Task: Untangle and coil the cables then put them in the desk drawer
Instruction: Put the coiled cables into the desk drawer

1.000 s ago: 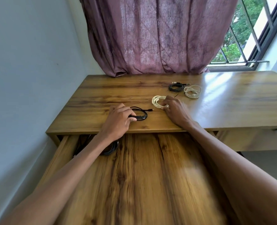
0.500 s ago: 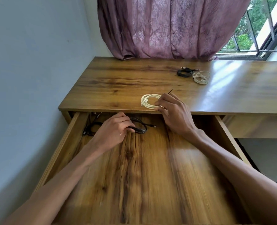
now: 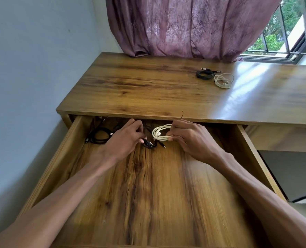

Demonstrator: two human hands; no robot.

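The wooden desk drawer is pulled out wide below the desktop. My left hand holds a coiled black cable low over the drawer floor near its back. Beside it, my right hand pinches a coiled white cable inside the drawer. Another black cable coil lies in the drawer's back left corner. On the desktop at the far right lie a dark coiled cable and a white coiled cable, side by side.
A purple curtain hangs behind the desk, with a window at the right. A grey wall runs along the desk's left side. A second drawer front sits under the desktop at the right.
Both hands moved from the desktop edge down into the drawer, carrying the black coil and the white coil with them. The view tilted down and closer.
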